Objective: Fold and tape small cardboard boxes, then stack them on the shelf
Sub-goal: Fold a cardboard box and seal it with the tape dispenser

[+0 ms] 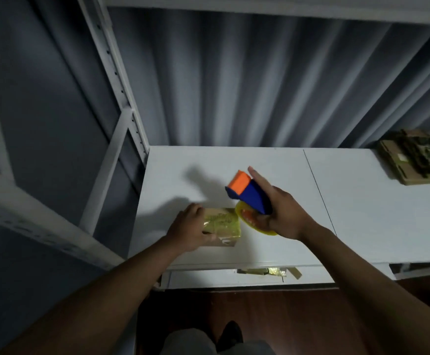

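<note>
A small cardboard box [223, 225], shiny with tape, sits on the white shelf board [273, 165] near its front left. My left hand [188, 230] rests on the box's left side and grips it. Just right of the box, my right hand [283, 213] holds a tape dispenser [249, 194] with a blue body, an orange end and a yellow tape roll. The dispenser is lifted off the shelf and tilted, its orange end pointing up and to the left, clear of the box.
A stack of flat, unfolded cardboard [419, 156] lies at the shelf's far right. A lower shelf holds more taped cardboard [267, 272]. White metal uprights [121, 80] frame the left side; a grey curtain [260, 80] hangs behind.
</note>
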